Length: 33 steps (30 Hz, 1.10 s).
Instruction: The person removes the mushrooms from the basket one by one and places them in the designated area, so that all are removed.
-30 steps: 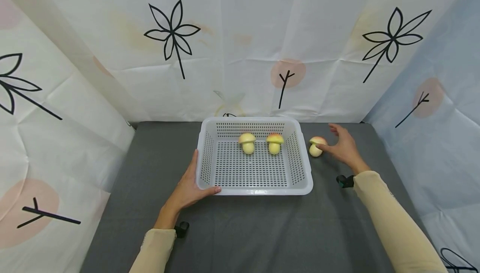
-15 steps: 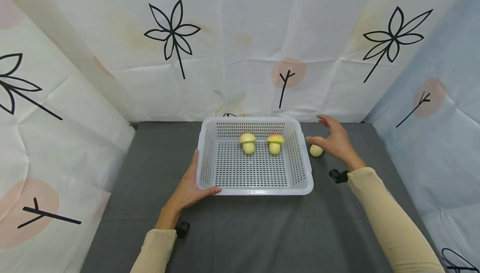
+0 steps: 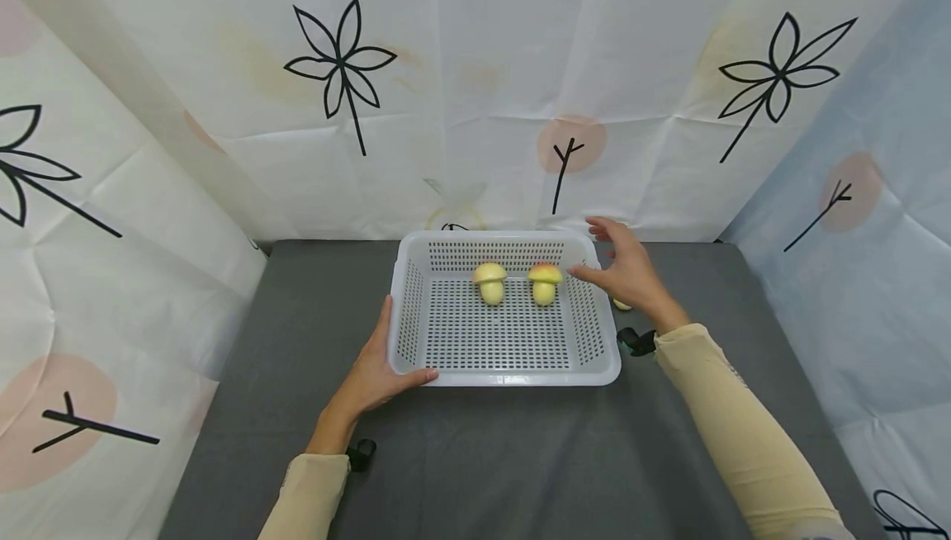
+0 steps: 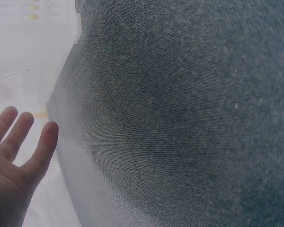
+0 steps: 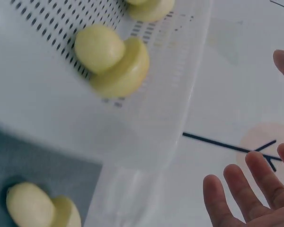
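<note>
My left hand (image 3: 375,371) lies along the left side of a white plastic basket (image 3: 505,378), its thumb at the front rim. Its fingers look straight in the left wrist view. Two toy mushrooms sit side by side in the basket: a pale yellow mushroom (image 3: 490,284) and, right of it, a yellow mushroom with a reddish cap top (image 3: 545,286). My right hand (image 3: 627,272) hovers over the basket's right rim, fingers spread, holding nothing. Below it a third mushroom (image 5: 31,205) lies on the table outside the basket, mostly hidden by the hand in the head view.
Dark grey cloth (image 3: 475,457) covers the table. White printed sheets hang at the back (image 3: 483,69) and on both sides, close to the table's edges. The basket's back rim is near the back sheet.
My right hand has moved left from beside the third mushroom to above the basket's right rim, without taking it. The left hand, basket and mushrooms have stayed in place.
</note>
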### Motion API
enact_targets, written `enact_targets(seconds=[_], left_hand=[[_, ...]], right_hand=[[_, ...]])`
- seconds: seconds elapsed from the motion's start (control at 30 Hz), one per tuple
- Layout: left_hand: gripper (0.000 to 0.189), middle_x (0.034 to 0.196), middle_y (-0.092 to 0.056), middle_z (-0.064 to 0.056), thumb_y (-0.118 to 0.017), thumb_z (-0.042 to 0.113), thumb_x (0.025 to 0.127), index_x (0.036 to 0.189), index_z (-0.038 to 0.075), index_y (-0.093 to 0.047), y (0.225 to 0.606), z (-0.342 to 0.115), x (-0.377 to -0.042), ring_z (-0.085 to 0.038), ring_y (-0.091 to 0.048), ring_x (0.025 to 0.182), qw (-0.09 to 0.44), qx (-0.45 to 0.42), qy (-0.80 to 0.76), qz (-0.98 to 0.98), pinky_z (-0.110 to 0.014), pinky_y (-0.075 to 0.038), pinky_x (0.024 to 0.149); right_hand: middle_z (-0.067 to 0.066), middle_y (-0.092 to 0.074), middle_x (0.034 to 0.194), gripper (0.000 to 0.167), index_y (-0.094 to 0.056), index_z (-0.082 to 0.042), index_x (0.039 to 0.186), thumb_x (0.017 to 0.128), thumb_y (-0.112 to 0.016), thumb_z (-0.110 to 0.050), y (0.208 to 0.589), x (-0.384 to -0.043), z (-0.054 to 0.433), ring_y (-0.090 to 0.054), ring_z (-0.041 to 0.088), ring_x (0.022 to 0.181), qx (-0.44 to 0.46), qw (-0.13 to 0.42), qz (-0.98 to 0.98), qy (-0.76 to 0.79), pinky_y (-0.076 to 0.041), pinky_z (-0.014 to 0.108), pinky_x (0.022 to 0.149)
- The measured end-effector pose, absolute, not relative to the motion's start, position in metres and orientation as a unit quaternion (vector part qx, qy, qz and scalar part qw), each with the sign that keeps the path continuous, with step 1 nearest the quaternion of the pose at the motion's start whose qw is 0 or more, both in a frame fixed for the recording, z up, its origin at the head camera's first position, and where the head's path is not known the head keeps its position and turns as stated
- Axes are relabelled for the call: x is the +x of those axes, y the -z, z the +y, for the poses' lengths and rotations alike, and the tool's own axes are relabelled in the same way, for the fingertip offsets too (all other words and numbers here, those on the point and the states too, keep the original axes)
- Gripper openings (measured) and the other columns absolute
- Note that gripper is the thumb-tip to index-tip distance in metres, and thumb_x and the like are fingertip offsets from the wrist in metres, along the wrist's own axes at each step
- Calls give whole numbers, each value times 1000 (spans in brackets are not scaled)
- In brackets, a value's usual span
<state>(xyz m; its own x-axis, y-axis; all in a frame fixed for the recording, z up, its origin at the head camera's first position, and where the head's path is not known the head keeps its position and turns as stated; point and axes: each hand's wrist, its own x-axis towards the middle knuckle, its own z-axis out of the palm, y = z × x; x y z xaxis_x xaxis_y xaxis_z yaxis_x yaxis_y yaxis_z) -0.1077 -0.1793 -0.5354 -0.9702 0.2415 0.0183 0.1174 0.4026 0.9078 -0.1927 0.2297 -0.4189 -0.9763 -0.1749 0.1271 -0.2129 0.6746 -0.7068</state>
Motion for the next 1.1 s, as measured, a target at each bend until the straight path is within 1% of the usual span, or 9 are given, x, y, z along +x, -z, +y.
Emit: enact_targets(seconds=[0.3,0.43,0.63,0.7,0.87,0.97,1.1], left_hand=[[140,166,-25,-3,-97,39,67,160,46,7,536,-179,-108,-36,-54,128,58,106,-540,833,-59,-40,101],[139,166,-23,-3,-97,39,67,160,45,7,536,-179,-108,-36,-53,129,57,107,-539,834,-59,-40,101],[140,166,-23,-3,-96,40,67,162,39,6,536,-179,-109,-35,-53,129,54,106,-531,839,-60,-40,101],[140,166,-23,-3,-96,41,67,162,40,7,536,-179,-109,-35,-53,129,54,103,-528,841,-60,-39,102],[140,167,-20,-2,-96,43,66,160,44,8,536,-179,-108,-35,-50,131,58,97,-523,845,-61,-37,104],[140,167,-21,-2,-96,43,66,160,44,8,535,-179,-109,-35,-50,132,59,97,-524,844,-60,-37,104],[140,167,-22,-1,-97,42,66,160,44,7,535,-179,-109,-34,-51,131,57,99,-527,842,-60,-37,104]], right_hand=[[21,-47,147,85,-39,-8,155,84,-85,-21,427,-200,195,-45,37,134,132,19,-892,-433,-41,55,103],[22,-48,146,83,-39,-7,154,85,-84,-20,434,-204,183,-45,39,133,141,12,-880,-453,-41,54,102],[24,-47,146,84,-38,-4,154,85,-84,-17,449,-211,162,-45,40,133,144,-15,-873,-466,-40,56,103],[23,-47,146,84,-39,-5,154,84,-85,-17,454,-213,155,-46,39,133,137,-23,-876,-462,-40,55,104],[21,-47,148,84,-39,-8,154,85,-85,-20,470,-218,142,-46,40,133,120,-49,-883,-451,-41,53,104],[20,-46,149,84,-40,-10,154,84,-86,-21,477,-220,136,-46,41,133,110,-66,-883,-451,-43,53,103],[20,-46,149,85,-41,-8,153,83,-87,-21,485,-222,128,-45,41,133,105,-82,-883,-450,-42,54,102]])
